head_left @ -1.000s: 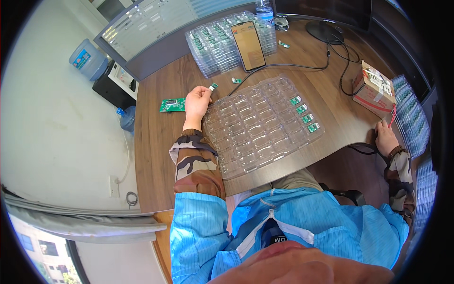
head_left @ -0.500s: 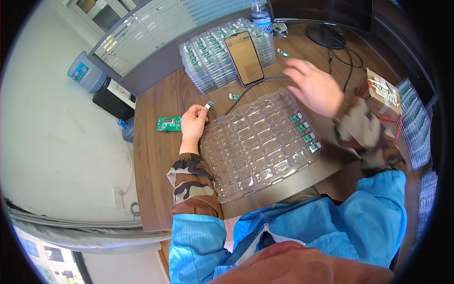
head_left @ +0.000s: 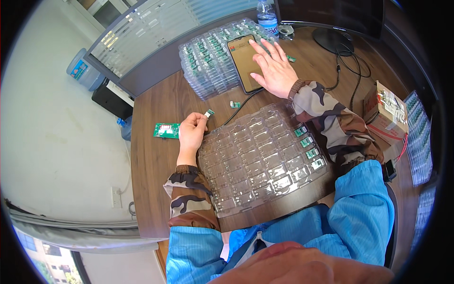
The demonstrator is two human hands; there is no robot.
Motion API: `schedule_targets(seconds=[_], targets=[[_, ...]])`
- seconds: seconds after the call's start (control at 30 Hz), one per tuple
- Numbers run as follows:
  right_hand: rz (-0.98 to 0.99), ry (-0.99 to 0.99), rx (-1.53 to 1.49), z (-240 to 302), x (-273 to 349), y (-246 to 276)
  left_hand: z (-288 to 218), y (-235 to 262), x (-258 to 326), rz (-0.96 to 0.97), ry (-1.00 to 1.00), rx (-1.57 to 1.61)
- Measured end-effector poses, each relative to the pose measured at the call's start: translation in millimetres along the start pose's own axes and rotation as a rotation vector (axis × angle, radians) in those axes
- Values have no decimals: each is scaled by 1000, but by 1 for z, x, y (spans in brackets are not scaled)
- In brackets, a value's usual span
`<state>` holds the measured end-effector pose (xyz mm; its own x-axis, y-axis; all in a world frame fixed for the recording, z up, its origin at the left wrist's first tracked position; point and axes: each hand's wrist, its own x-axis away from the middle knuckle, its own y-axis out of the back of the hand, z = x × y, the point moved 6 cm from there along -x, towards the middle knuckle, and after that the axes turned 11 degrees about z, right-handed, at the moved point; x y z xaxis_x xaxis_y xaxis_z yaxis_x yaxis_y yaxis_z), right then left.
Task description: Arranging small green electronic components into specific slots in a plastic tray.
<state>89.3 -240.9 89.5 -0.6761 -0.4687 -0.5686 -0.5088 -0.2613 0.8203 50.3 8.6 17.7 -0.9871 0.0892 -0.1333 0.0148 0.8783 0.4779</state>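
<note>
Between thumb and fingers, my left hand [head_left: 191,135] pinches a small green and white circuit board [head_left: 209,113] beside the tray's upper left corner. A larger green circuit board [head_left: 166,130] with a lit display lies just left of that hand. My right hand [head_left: 275,71] is spread over the phone [head_left: 243,61], fingertips at the upper part of its screen; whether they touch it I cannot tell. The phone leans upright against a stack of trays. In front of me lies a clear plastic tray [head_left: 253,163], with several small circuit boards [head_left: 311,153] in its right-hand column.
Stacked clear trays [head_left: 210,59] full of small boards stand behind the phone. One loose board [head_left: 235,104] lies near the black cable [head_left: 241,107]. A water bottle [head_left: 267,18], a monitor stand [head_left: 332,41] and a cardboard box [head_left: 385,113] stand toward the back and right.
My right hand has moved left and away from me, from the right of the phone to over its screen. The larger board's display has lit red. My left hand keeps its small board.
</note>
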Motion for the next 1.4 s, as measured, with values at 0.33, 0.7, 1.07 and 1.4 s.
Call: schedule_targets(seconds=[0.33,0.7,1.07,1.4], targets=[[-83,239,-43,28,25,35,2,4,3,-6,2,-18],[189,225,-341,30,121,87,7,1,-6,18,-41,-50],[193,-72,-621,12,103,65,0,3,-7,6,-42,-102],[428,285,-324,81,-12,-47,-1,-4,-6,13,-63,-79]])
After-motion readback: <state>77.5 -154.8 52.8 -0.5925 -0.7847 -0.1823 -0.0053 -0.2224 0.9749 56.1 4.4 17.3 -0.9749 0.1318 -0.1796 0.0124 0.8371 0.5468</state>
